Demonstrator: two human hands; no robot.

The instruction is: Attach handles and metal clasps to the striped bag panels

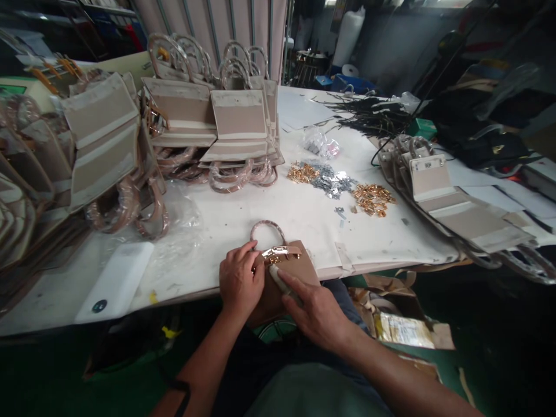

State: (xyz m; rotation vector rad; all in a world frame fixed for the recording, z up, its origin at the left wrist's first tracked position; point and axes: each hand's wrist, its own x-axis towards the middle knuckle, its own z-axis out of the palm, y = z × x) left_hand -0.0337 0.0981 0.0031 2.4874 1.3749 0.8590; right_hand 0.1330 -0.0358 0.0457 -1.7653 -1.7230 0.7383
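A small brown handbag (299,263) with gold metal fittings and a plastic-wrapped top handle (267,224) rests against the table's front edge, its lower part hanging in front. My left hand (242,279) is closed on the bag's left side, thumb near the gold fittings (275,253). Over the bag's front, my right hand (319,310) is closed round a pale rod-like object (284,284). The tip of that object is close to the fittings; its exact kind is unclear.
Beige unfinished bags (241,116) with wrapped handles crowd the table's left and back, with more bags (460,208) at right. Gold (374,200) and silver metal parts (332,180) lie in piles. A white box-like device (117,281) sits front left. An open carton (397,313) is below.
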